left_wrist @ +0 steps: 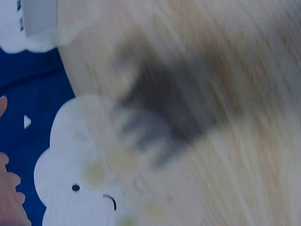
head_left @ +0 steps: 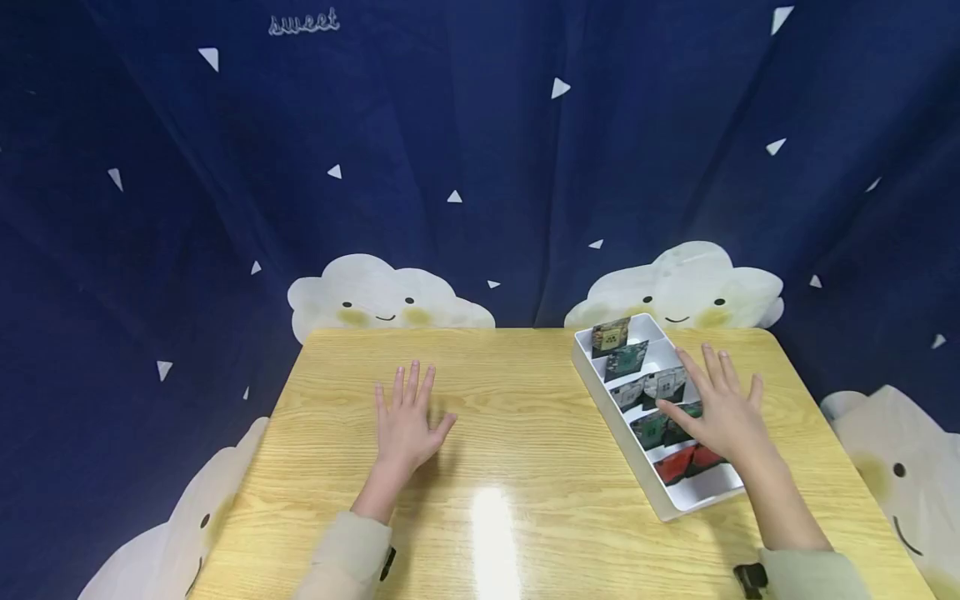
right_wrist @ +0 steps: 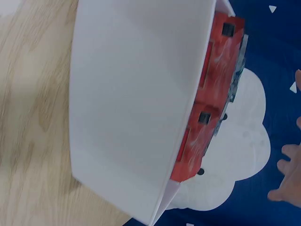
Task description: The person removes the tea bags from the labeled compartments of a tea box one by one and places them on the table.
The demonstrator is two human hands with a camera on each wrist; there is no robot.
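Observation:
My left hand (head_left: 407,429) hovers above the left half of the table, fingers spread and holding nothing; in the left wrist view only part of this hand (left_wrist: 11,200) shows. To the right, my right hand (head_left: 723,417) extends over a white divided box (head_left: 624,433), its fingers spread and holding nothing. It partly hides the box's right side. Small flat packets stand in rows inside: a tan one (head_left: 611,337) at the far end, a green one (head_left: 626,361), grey ones (head_left: 664,385), dark green ones (head_left: 649,429) and red ones (head_left: 675,465) nearest me.
The box stands on a light wood-grain table (head_left: 525,417). A dark blue curtain (head_left: 480,125) with white triangles and smiling clouds surrounds its back and sides. Light glares off the table's front middle. Dark shadows of the left hand fall on the wood.

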